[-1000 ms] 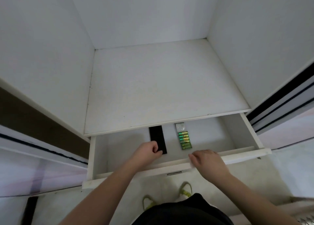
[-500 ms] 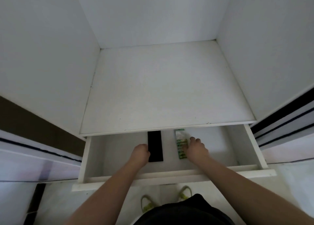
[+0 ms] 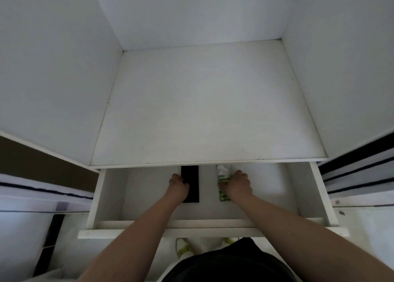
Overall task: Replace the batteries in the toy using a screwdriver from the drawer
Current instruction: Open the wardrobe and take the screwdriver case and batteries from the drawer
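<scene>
A white drawer [image 3: 315, 198] is pulled out below a white shelf. Inside lies a flat black rectangular case [image 3: 191, 175]; my left hand [image 3: 178, 188] curls its fingers round the case's left edge. To the right lies a green and clear blister pack of batteries [image 3: 222, 176], partly hidden under my right hand [image 3: 238, 184], whose curled fingers close on its right side. No screwdriver or toy shows in the frame.
The white shelf [image 3: 202, 111] above the drawer is walled on three sides by white cabinet panels. The drawer front [image 3: 128, 232] stands close to my body. My feet in light shoes [image 3: 183, 247] stand on the pale floor below.
My right hand left the drawer front and reached in onto the battery pack. My left hand moved further in along the black case. The view shifted nearer.
</scene>
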